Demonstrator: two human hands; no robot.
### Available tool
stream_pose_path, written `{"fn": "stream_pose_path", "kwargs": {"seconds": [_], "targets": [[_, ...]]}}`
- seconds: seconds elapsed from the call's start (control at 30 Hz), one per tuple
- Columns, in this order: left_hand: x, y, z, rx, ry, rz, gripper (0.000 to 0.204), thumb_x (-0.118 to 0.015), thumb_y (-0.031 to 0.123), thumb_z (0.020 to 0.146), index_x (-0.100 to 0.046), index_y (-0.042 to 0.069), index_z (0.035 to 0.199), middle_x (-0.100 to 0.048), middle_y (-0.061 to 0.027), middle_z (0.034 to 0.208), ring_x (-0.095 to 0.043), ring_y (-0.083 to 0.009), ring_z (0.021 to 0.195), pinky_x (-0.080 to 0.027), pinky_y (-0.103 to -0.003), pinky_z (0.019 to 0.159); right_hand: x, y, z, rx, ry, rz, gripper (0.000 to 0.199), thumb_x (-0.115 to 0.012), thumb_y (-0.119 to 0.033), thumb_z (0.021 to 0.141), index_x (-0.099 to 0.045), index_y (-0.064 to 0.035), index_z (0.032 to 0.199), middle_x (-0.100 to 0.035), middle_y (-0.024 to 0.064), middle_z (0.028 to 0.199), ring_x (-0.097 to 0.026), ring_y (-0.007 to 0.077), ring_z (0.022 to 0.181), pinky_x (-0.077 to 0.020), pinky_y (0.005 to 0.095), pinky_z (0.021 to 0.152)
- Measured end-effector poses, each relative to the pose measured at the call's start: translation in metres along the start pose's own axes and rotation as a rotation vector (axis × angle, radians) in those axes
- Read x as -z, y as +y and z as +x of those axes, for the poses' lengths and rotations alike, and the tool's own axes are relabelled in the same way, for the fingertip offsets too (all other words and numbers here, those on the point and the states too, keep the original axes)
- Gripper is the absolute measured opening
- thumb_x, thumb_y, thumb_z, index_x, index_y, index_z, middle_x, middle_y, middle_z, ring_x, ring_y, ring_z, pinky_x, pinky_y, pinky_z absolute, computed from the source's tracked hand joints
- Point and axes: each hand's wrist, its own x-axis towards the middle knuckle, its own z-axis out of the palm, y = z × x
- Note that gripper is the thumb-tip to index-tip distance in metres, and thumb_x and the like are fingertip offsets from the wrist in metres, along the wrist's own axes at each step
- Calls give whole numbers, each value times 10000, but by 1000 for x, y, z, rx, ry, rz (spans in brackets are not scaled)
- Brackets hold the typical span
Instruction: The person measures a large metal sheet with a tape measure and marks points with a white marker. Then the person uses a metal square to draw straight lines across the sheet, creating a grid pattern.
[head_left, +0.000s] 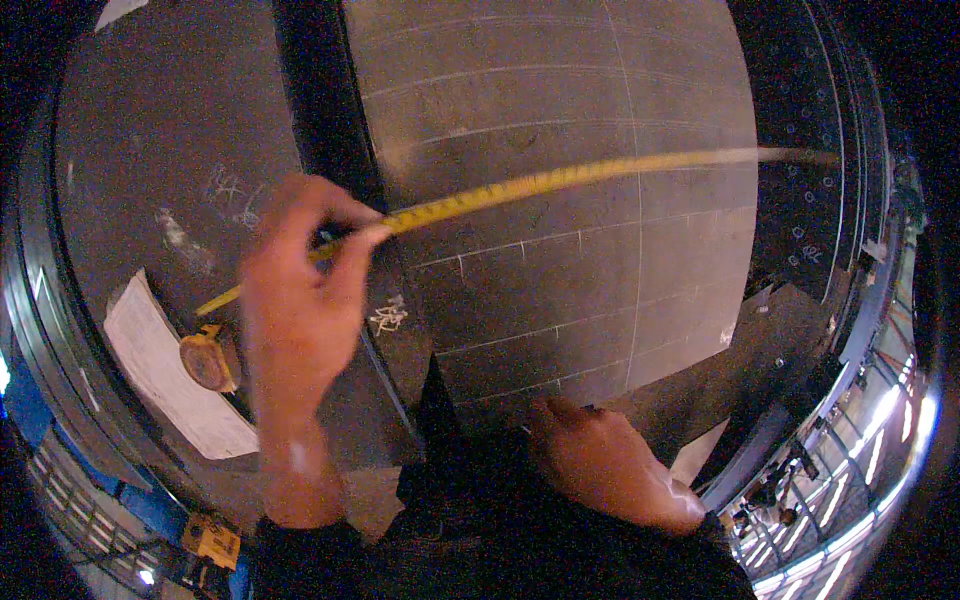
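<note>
My left hand (305, 270) is closed in a pinch on a long yellow measuring tape blade (520, 187). The blade runs from left of this hand across a metal plate (560, 290) to the right, where it looks pale and blurred. Thin scribed lines and short tick marks cover the plate. My right hand (610, 455), fingers curled, is at the plate's near edge; whatever it may hold is hidden. Beside my left wrist a round yellow tape measure case (207, 360) lies over a white sheet of paper (160, 370). Whether the blade joins this case cannot be made out.
A dark gap or strip (320, 90) separates the plate from a darker surface (180, 110) with chalk marks on the left. Dark metal with small chalked circles (800, 120) lies on the right. A yellow box-like object (212, 540) shows at lower left.
</note>
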Motion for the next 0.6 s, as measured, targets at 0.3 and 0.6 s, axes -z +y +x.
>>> {"fn": "stream_pose_path", "kwargs": {"seconds": [0.3, 0.6], "targets": [[43, 57, -102, 296, 358, -194, 151, -686, 60, 887, -576, 28, 985, -584, -39, 874, -588, -120, 739, -482, -251, 682, -37, 43, -96, 45, -125, 11, 376, -605, -289, 896, -570, -16, 1153, -659, 198, 937, -668, 388, 825, -563, 473, 711], [9, 107, -303, 321, 572, -122, 147, -664, 86, 910, -545, 42, 983, -561, -28, 829, -546, -106, 676, -441, -262, 633, -253, 289, -166, -188, -67, 362, 434, -662, -409, 836, -669, -10, 1006, -706, 193, 914, -685, 368, 807, -550, 461, 709]]}}
